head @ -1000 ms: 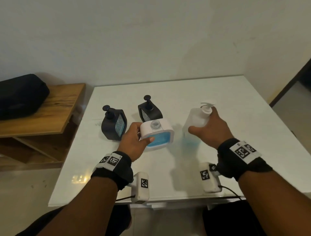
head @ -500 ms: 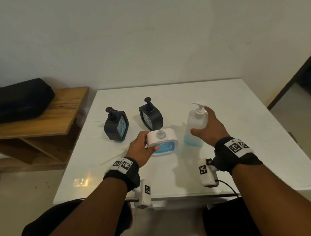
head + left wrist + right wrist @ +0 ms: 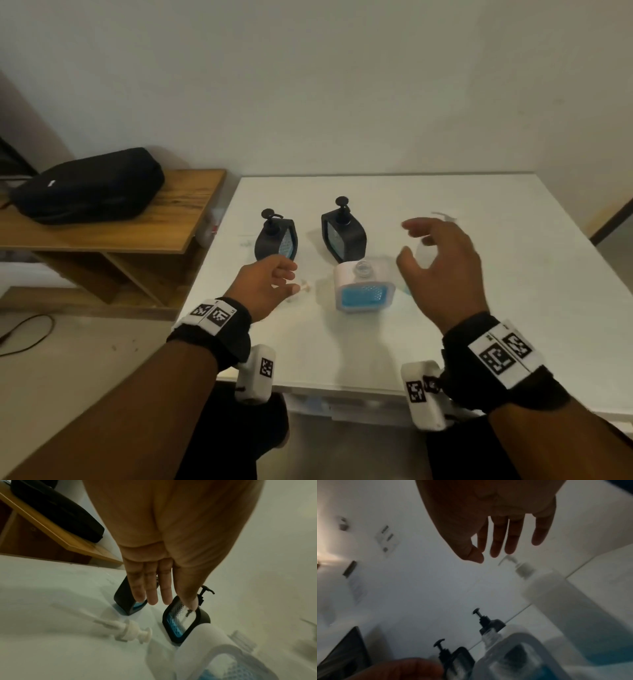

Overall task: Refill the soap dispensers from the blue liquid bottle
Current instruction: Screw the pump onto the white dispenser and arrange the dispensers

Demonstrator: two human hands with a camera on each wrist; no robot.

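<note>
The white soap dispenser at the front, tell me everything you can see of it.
The white rounded plastic soap dispenser stands upright on the white table, its textured clear window showing blue liquid. Its neck is open; a white pump head lies on the table to its left. Neither hand touches it.

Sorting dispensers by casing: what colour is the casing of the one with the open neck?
White casing on the open dispenser; clearest in the head view.

Two black dispensers [image 3: 276, 240] [image 3: 343, 233], one white dispenser [image 3: 364, 290], one refill bottle [image 3: 570, 601], one loose pump [image 3: 132, 632]
</note>
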